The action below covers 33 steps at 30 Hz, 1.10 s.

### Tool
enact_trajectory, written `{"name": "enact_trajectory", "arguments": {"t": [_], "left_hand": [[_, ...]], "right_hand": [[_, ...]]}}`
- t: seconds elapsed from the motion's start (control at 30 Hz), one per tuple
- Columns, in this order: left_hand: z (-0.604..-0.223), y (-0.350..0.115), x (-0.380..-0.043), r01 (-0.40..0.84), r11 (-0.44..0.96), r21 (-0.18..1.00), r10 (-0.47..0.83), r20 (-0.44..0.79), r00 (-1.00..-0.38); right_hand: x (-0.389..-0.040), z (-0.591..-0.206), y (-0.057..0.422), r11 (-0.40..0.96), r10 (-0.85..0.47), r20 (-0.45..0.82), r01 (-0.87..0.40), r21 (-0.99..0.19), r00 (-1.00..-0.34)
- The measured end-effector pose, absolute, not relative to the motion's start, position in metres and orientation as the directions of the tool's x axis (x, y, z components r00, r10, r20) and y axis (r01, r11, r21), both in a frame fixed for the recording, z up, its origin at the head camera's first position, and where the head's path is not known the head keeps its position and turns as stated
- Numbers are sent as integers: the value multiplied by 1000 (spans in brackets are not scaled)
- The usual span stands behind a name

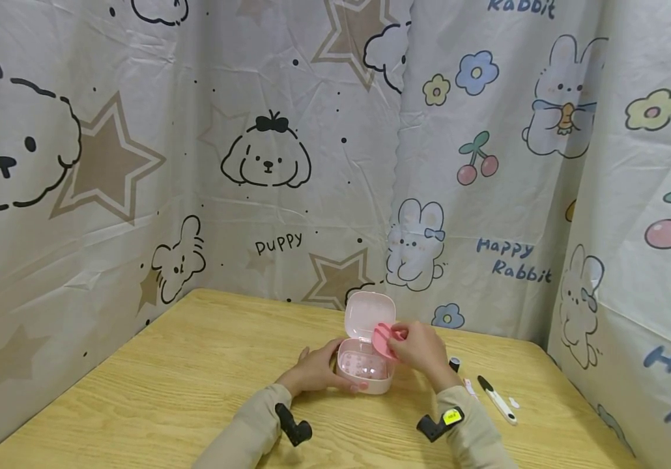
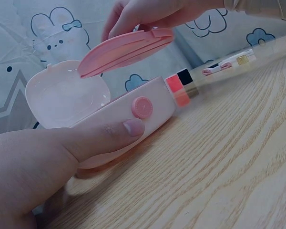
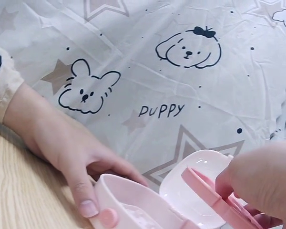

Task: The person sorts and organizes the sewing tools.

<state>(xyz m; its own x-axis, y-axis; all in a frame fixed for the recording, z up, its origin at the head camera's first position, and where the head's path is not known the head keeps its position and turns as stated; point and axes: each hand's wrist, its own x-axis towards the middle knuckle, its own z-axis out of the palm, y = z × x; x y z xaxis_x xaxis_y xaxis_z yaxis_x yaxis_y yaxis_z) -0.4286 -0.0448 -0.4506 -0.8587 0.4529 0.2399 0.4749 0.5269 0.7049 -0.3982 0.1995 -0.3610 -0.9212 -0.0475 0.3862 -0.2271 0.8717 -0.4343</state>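
Note:
A pale pink box (image 1: 379, 389) stands on the table, its hinged lid (image 1: 371, 312) raised at the back and a round pink button (image 2: 142, 108) on its front. My left hand (image 1: 316, 371) grips the box's left side, thumb along the front wall and fingers round behind. Inside the box lies a clear, patterned layer (image 1: 359, 366); what it is cannot be made out. Above the box's right side, my right hand (image 1: 420, 348) pinches a darker pink, rounded tray-like piece (image 2: 126, 52), held tilted clear of the rim.
Right of the box lie a small black cylinder (image 1: 455, 364), a pink-and-white piece (image 1: 470, 389), a slim black-and-white tool (image 1: 496, 399) and a small white bit (image 1: 514, 403). Printed curtains (image 1: 265, 215) hang around the wooden table (image 1: 224, 345).

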Motion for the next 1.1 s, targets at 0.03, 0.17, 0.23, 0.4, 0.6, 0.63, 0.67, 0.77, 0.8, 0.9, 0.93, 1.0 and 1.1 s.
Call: {"name": "enact_trajectory", "arguments": {"t": [0.03,0.17,0.23,0.4,0.6,0.63,0.67,0.77,0.8,0.9,0.93,1.0,1.1], "left_hand": [[-451,-45,-428,474,527,705,453,239,-859],[-450,-45,-428,474,530,703,449,242,-860],[-450,-45,-428,475,533,700,448,243,-861],[-451,-45,-428,474,541,695,446,241,-862],[-450,-45,-428,482,533,696,450,249,-858],[-450,-45,-428,482,531,697,451,250,-857],[-450,-45,-428,483,530,697,452,250,-857],[-451,-45,-429,483,526,700,453,250,-856],[-451,-45,-429,483,525,701,453,250,-856],[-451,-45,-428,483,519,706,454,251,-855],[-450,-45,-428,481,518,708,454,249,-855],[-450,-45,-428,479,519,708,452,247,-857],[-450,-45,-428,476,521,709,451,244,-858]], "right_hand": [[-398,-360,201,871,-43,378,-220,-440,-925],[-399,-357,207,867,-26,359,-200,-456,-933],[-399,-357,210,865,-18,349,-190,-465,-937],[-400,-356,218,868,-12,338,-177,-464,-941],[-399,-353,227,882,-13,327,-165,-442,-945],[-398,-352,228,883,-16,322,-164,-439,-947],[-398,-351,229,885,-18,318,-163,-436,-948],[-397,-350,233,889,-24,299,-157,-429,-954],[-397,-349,234,891,-26,292,-155,-427,-956],[-396,-348,239,898,-22,273,-139,-417,-962],[-395,-348,240,899,-17,265,-131,-418,-964],[-395,-348,243,902,-11,252,-118,-415,-968],[-394,-348,247,899,0,223,-97,-426,-975]]}}
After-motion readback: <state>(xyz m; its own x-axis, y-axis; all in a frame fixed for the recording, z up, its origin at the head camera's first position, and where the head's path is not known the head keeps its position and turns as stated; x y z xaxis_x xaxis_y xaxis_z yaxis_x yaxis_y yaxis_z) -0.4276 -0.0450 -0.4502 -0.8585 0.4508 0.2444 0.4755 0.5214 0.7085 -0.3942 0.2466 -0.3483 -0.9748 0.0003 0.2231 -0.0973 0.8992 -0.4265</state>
